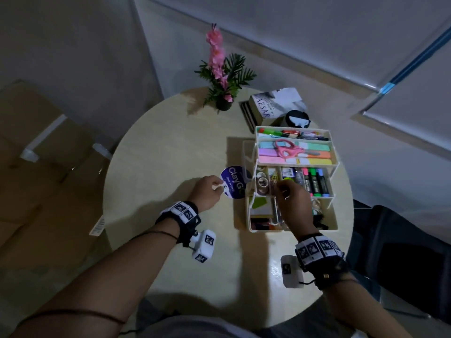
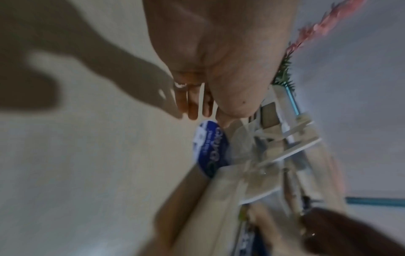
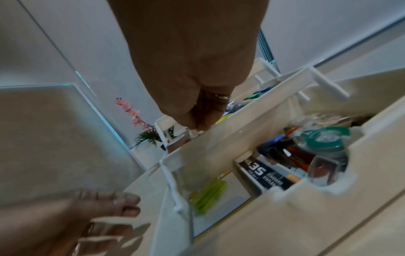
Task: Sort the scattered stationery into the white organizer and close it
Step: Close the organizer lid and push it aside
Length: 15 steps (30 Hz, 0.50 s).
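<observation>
Round table with open tiered organizer, two hands at work.

Round table (image 1: 170,147): pale top. White organizer (image 1: 334,152), at 3 o'clock on the table, stood open with trays stepped back; pink scissors (image 1: 286,148) lay on sticky notes in the upper tray, highlighters (image 1: 316,181) in the middle tray. Books (image 1: 273,106) and a potted pink flower (image 1: 219,69) at 12 o'clock. Blue round lid (image 1: 234,185) lay at the organizer's 9 o'clock side. Left hand (image 1: 207,191) pinched a small white piece over that lid. Right hand (image 1: 291,198), fingers curled over the middle tray; whether they held anything could not be told.
</observation>
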{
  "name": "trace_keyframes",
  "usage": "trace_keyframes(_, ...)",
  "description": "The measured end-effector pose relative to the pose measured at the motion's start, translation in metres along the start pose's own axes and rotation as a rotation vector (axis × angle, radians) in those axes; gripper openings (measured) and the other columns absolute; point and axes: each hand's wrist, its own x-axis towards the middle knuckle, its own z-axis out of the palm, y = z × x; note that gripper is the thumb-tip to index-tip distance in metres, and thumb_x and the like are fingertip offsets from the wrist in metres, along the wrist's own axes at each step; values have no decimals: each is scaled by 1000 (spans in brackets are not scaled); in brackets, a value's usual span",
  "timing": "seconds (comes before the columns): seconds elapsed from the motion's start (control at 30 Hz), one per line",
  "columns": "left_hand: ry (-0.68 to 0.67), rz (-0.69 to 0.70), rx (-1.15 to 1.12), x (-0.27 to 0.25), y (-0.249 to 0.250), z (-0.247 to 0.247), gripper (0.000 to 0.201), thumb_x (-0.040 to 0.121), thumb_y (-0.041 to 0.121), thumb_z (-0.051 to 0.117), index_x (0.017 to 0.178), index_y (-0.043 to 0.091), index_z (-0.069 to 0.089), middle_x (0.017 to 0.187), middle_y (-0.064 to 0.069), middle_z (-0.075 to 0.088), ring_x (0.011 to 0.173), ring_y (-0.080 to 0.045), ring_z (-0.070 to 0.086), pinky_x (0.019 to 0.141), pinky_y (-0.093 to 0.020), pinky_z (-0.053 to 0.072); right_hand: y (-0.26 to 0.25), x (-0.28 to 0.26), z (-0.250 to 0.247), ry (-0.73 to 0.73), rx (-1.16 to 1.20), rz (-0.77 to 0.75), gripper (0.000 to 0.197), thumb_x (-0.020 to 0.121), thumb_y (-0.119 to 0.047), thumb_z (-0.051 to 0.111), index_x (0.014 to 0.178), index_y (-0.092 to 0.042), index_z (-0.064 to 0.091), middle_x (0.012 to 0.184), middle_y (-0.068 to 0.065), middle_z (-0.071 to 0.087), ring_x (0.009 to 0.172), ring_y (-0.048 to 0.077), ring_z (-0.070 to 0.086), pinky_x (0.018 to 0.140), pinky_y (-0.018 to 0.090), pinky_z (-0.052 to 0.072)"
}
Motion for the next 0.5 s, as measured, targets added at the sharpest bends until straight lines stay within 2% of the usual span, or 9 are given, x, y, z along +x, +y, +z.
trace_keyframes(0.03,-8,3,-45,11,14,2,21,100,14,65,118,7,70,120,-11,71,110,-26,67,92,-29,50,6,4,-2,-30,-2,-9,6,97,-15,71,93,-14,76,82,0,75,71,15,68,59,15,46)
trace_keyframes(0.13,-54,-62,-121,40,49,6,19,104,19,56,111,12,71,108,-6,71,101,-23,66,84,-28,50,13,8,-8,-104,7,-53,9,97,-12,70,98,-14,79,89,-1,78,76,12,71,68,32,59)
trace_keyframes(0.2,-97,-129,-181,59,62,9,20,104,23,52,96,17,69,93,-6,68,92,-29,67,78,-33,53,14,8,-18,-92,38,-57,10,96,-12,71,99,-15,80,87,-2,79,73,8,69,69,31,59)
trace_keyframes(0.23,-127,-155,-189,65,68,9,21,105,24,50,94,19,67,88,-6,66,87,-29,66,75,-34,51,16,9,-25,-70,57,-53,9,96,-14,72,100,-15,80,86,-2,78,70,6,68,67,30,58)
trace_keyframes(0.3,-141,-195,-164,82,71,7,22,106,27,48,103,15,67,88,-8,66,84,-29,66,73,-34,48,24,15,-41,8,96,-20,8,98,-18,70,99,-17,78,83,-5,76,67,5,68,62,32,59)
trace_keyframes(0.37,-136,-225,-131,97,76,3,24,106,29,49,109,12,66,89,-9,67,87,-31,71,73,-32,49,35,28,-60,128,100,26,7,99,-21,67,97,-19,74,85,-5,73,71,9,67,64,32,58)
trace_keyframes(0.43,-123,-220,-41,109,78,-1,24,104,28,52,104,7,64,89,-12,66,87,-33,71,70,-30,49,50,47,-77,270,88,75,7,98,-23,67,101,-17,70,93,1,70,75,16,65,69,33,54)
trace_keyframes(0.47,-141,-231,-32,118,75,0,22,100,24,56,103,4,63,93,-15,67,89,-34,69,72,-31,49,58,58,-84,312,70,91,11,98,-23,66,105,-15,67,99,4,67,77,19,63,71,32,50)
trace_keyframes(0.5,-224,-204,40,129,70,2,24,96,21,60,106,0,63,101,-20,67,96,-37,67,80,-35,51,67,68,-89,324,49,109,16,99,-24,66,110,-13,65,105,7,65,80,22,62,72,30,47)
